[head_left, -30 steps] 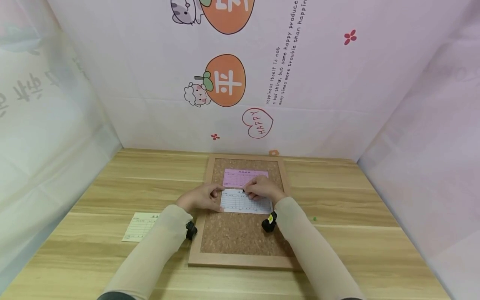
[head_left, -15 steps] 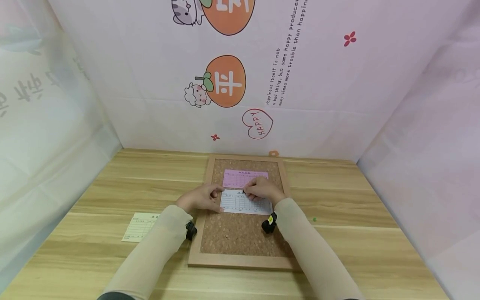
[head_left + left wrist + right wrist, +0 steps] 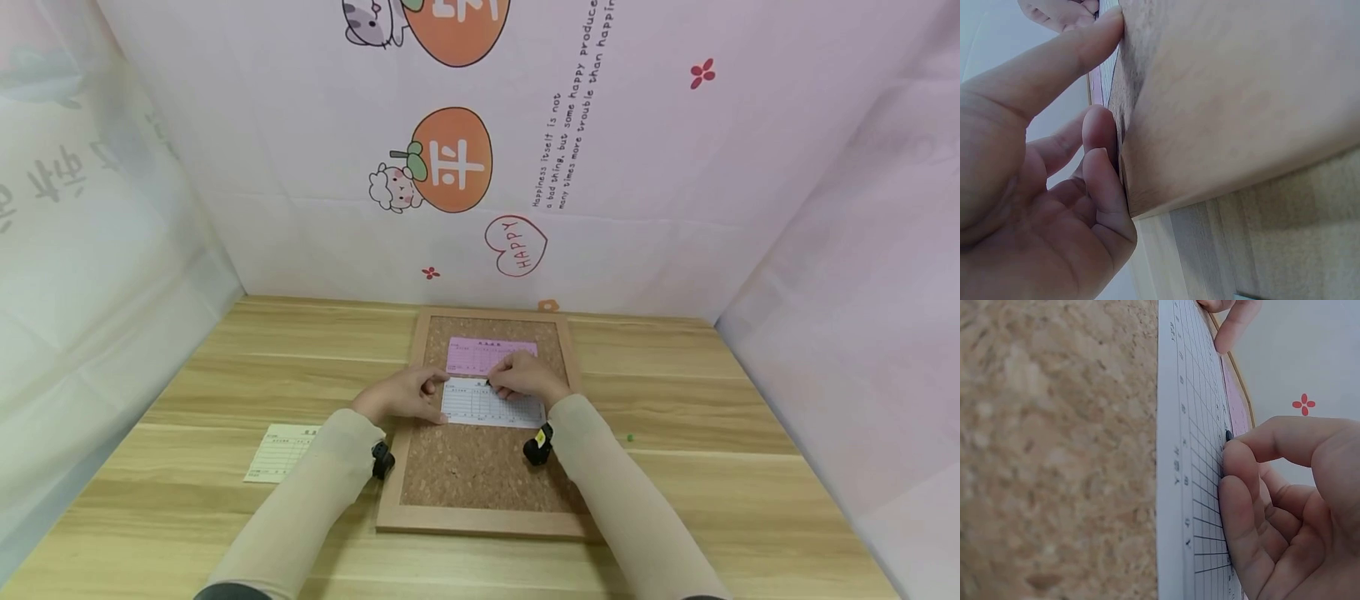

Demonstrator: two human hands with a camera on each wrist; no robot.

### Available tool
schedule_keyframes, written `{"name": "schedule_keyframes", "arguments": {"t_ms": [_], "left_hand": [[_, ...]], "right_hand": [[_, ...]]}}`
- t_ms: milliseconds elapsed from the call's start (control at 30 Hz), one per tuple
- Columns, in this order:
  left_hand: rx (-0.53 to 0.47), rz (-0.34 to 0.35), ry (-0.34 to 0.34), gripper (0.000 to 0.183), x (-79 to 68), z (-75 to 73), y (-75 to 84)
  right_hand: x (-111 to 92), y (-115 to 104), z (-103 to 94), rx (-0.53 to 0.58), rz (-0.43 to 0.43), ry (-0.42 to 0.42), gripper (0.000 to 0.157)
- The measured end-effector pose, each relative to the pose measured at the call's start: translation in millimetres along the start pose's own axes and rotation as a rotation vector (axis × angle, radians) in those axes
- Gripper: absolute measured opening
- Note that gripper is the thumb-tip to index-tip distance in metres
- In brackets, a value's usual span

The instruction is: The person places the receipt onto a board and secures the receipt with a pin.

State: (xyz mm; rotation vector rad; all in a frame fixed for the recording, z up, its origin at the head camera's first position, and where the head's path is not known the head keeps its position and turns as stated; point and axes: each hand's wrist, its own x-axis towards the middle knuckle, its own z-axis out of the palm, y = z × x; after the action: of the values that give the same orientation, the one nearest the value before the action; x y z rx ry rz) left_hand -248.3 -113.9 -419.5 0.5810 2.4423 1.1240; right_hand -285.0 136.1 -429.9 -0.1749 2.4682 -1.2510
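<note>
A white printed form (image 3: 463, 403) lies on the framed corkboard (image 3: 472, 471), just below a pink form (image 3: 467, 355). My left hand (image 3: 401, 395) rests at the white form's left edge, thumb and index finger spread to its corners; in the left wrist view its other fingers bend loosely beside the wooden frame (image 3: 1166, 187). At the form's top middle, my right hand (image 3: 527, 377) pinches a small black push pin, mostly hidden by the fingers. Its dark end (image 3: 1229, 435) shows beside the fingertips in the right wrist view.
A pale yellow form (image 3: 279, 454) lies on the wooden table (image 3: 187, 517) left of the board, partly covered by the left sleeve. A tiny green object (image 3: 630, 438) sits to the board's right. Printed cloth walls (image 3: 622, 267) stand behind and at both sides.
</note>
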Motion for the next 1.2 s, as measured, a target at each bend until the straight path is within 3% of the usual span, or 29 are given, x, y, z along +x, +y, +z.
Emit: {"name": "schedule_keyframes", "arguments": {"t_ms": [467,933,1200], "left_hand": [[0.005,0.012,-0.002,0.071,-2.7,-2.5,3.5],[0.037,0.021,-0.001,0.07,0.0,-0.2,-1.3],[0.024,0.015,0.006,0.071,-0.2,-1.3,-2.8]], "right_hand": [[0,-5,0.7,-0.071,0.003,0.024,0.014],[1,3,-5.4,0.014,-0.041,-0.05,0.017],[-5,5,-6.8,0.032,-0.085,-0.051,0.023]]}}
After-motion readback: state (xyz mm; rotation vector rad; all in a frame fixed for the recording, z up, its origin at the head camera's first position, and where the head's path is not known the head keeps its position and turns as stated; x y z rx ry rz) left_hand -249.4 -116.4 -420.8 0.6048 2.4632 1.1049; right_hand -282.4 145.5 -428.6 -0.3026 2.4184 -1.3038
